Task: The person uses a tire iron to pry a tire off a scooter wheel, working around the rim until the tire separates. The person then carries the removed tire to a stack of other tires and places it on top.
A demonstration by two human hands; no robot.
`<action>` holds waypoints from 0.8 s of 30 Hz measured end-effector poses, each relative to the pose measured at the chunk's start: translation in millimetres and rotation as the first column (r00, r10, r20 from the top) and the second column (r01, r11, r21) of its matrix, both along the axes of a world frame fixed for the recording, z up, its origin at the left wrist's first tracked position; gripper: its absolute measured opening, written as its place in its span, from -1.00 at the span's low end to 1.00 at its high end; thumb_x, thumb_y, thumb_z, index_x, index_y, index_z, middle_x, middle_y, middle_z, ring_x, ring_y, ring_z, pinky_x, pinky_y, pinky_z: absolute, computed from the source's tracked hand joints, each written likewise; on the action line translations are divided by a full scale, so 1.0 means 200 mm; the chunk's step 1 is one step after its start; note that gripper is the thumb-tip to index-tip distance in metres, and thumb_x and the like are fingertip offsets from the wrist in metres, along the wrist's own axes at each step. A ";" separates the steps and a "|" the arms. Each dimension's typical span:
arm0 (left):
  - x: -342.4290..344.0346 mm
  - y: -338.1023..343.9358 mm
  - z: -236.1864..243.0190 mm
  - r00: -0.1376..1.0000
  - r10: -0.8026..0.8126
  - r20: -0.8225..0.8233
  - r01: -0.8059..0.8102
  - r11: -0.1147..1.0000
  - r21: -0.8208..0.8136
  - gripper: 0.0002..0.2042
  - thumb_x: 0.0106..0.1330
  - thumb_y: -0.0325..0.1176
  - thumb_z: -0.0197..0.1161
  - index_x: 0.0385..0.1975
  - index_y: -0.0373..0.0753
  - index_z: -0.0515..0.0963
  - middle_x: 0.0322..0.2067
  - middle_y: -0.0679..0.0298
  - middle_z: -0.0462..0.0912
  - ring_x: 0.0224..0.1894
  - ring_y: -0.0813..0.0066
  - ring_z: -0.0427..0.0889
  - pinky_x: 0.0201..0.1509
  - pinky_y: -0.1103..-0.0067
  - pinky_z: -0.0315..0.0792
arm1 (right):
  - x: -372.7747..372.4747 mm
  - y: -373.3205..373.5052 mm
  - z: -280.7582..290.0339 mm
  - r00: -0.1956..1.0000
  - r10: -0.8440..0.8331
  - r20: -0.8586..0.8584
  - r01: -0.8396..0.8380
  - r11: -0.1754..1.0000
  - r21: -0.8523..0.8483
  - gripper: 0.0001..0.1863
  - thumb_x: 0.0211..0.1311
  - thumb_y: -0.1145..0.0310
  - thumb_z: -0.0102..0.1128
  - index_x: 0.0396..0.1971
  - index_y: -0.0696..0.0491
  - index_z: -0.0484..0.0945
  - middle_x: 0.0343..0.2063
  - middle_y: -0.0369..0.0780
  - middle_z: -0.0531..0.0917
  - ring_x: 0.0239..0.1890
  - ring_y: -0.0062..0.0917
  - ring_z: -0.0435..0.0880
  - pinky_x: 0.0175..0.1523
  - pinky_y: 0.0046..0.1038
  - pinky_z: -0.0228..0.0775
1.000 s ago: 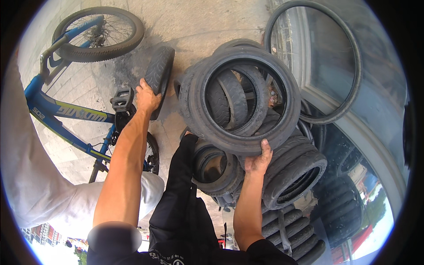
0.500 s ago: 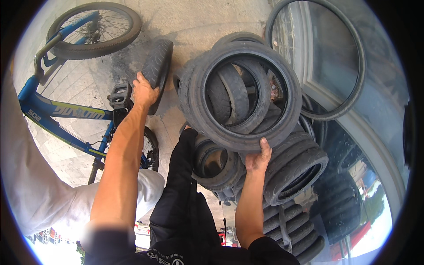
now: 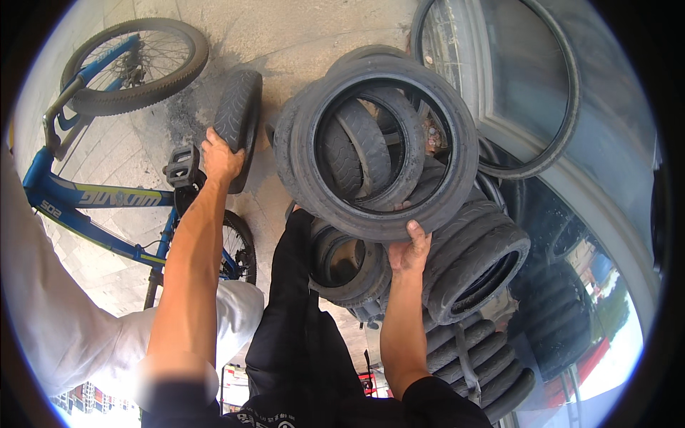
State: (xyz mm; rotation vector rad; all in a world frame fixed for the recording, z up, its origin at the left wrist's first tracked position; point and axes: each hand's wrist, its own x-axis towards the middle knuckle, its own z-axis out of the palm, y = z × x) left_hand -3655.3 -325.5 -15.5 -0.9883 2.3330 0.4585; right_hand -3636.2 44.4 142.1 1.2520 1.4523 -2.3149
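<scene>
My left hand (image 3: pixel 222 158) is closed on the near side of a narrow black tire (image 3: pixel 237 118), which stands on edge on the paving. My right hand (image 3: pixel 409 250) grips the near rim of a large black tire (image 3: pixel 448 198), its thumb on the outer face and fingertips showing inside the ring. This tire lies tilted at the top of a pile, and through its opening more worn tires (image 3: pixel 364 139) are visible. Beneath and toward me sits a smaller tire (image 3: pixel 325 285). To the right of my hand several tires (image 3: pixel 477 246) lean together.
A blue bicycle (image 3: pixel 93 196) lies at the left, its pedal (image 3: pixel 183 167) close to my left wrist. Beside me is a person's white-clothed leg (image 3: pixel 78 321). A thin, wide tire (image 3: pixel 571 107) leans against the glass front at right. Strapped tires (image 3: pixel 492 371) are stacked near my right elbow.
The view has shifted a little, so the scene sits farther left. The standing tire and my left hand are slightly nearer the pedal. My right fingertips now show inside the large tire.
</scene>
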 end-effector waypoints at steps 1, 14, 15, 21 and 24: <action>0.00 0.00 0.00 1.000 -0.005 0.008 0.005 1.000 0.002 -0.01 0.06 -0.21 0.46 0.39 -0.27 -0.13 0.17 -0.20 0.28 0.19 -0.20 0.40 0.26 0.18 0.35 | -0.01 -0.01 0.01 1.000 0.002 -0.015 -0.001 0.999 0.040 -0.33 -0.04 0.44 0.37 0.16 0.14 0.36 -0.05 -0.17 0.60 0.00 -0.34 0.59 0.24 -0.23 0.36; 0.07 0.02 -0.04 1.000 0.002 -0.011 -0.002 1.000 -0.002 0.02 0.03 -0.25 0.49 0.39 -0.29 -0.13 0.11 -0.20 0.30 0.18 -0.18 0.39 0.26 0.21 0.36 | -0.04 -0.06 0.30 0.925 0.377 -0.047 -0.232 0.658 0.717 -0.10 -0.16 0.33 0.57 0.17 0.25 0.20 0.02 -0.07 0.45 0.06 -0.39 0.46 0.22 -0.34 0.27; 0.07 0.02 -0.04 1.000 -0.001 -0.009 0.001 1.000 -0.004 0.02 0.03 -0.25 0.49 0.39 -0.29 -0.13 0.11 -0.19 0.30 0.18 -0.18 0.39 0.25 0.21 0.36 | -0.04 -0.07 0.31 0.915 0.402 -0.046 -0.242 0.635 0.733 -0.10 -0.17 0.35 0.57 0.16 0.25 0.20 0.01 -0.07 0.45 0.06 -0.39 0.46 0.21 -0.34 0.28; 0.06 0.00 -0.03 1.000 0.010 -0.007 -0.010 1.000 0.009 0.02 0.03 -0.23 0.48 0.40 -0.29 -0.12 0.10 -0.19 0.31 0.14 -0.18 0.43 0.23 0.22 0.37 | -0.05 -0.08 0.32 0.867 0.497 -0.036 -0.270 0.529 0.805 -0.12 -0.21 0.39 0.58 0.14 0.23 0.24 -0.03 -0.08 0.46 0.04 -0.39 0.48 0.17 -0.35 0.32; 0.06 0.01 -0.03 1.000 0.005 -0.007 -0.005 1.000 0.007 0.01 0.04 -0.22 0.47 0.40 -0.29 -0.12 0.11 -0.18 0.31 0.15 -0.18 0.43 0.23 0.21 0.37 | -0.05 -0.09 0.33 0.860 0.510 -0.039 -0.276 0.528 0.803 -0.13 -0.21 0.39 0.58 0.13 0.22 0.25 -0.03 -0.09 0.46 0.04 -0.39 0.49 0.17 -0.35 0.33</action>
